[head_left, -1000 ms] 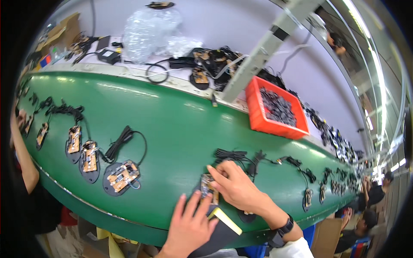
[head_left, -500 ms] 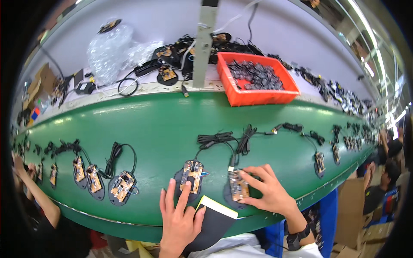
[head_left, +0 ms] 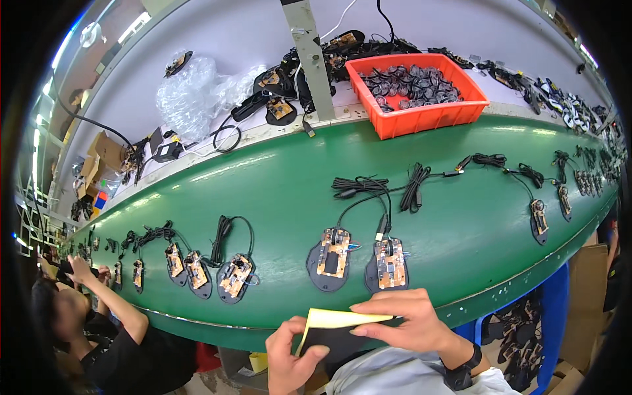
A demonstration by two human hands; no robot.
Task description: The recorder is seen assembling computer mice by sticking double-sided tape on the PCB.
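Note:
A black sheet with a yellow backing is held between my hands near the front edge of the green work surface. My left hand pinches its left side, thumb on the black face. At the upper right corner, my right hand grips the yellow edge between thumb and fingers. Just beyond lie two black mouse bases with brown circuit boards, the left one and the right one. The right base sits closest to my right fingers, apart from them. Black coiled cables run from both.
An orange-red bin holds many small dark and clear parts. Several more mouse bases lie along the green surface. A metal post rises behind. A co-worker is at the left; a blue crate stands lower right.
Both hands have come off the circuit boards and drawn back toward me. My right hand now grips the sheet's yellow edge. The view has shifted, so the bench appears tilted.

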